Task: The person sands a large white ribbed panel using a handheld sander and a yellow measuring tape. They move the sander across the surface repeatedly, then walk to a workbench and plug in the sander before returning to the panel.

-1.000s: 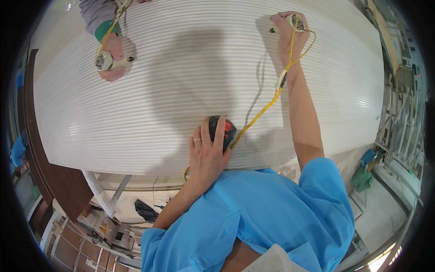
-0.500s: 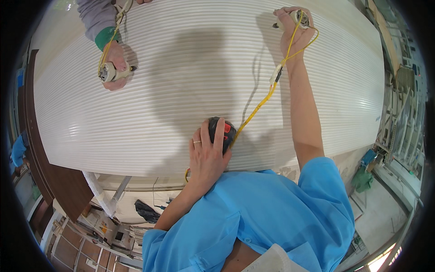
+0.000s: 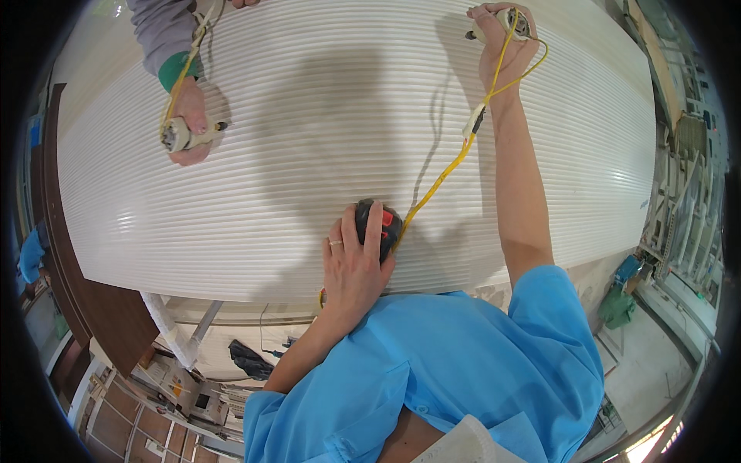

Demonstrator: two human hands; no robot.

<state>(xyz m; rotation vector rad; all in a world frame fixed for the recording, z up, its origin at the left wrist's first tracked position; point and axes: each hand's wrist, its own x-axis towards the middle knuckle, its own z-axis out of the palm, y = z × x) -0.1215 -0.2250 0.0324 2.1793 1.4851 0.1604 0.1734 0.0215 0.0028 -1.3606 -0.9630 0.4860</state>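
Note:
A broad white panel with fine parallel ridges lies in front of me. My left hand, wearing a ring, rests with curled fingers over a rounded black and red device near the panel's close edge. At the far right, my right hand is wrapped around a small cream-coloured motor tool; its underside is hidden. A yellow cable runs from that tool, through a taped joint, back to the black device.
On the far left, a co-worker's hand in a grey sleeve grips a similar cream tool on the panel. A dark brown board stands at the left edge. Green cloth hangs at the right, beside racks of long pieces.
My right hand and its tool have shifted slightly farther away. The co-worker's hand has moved a little nearer and to the left. My left hand stays on the black and red device.

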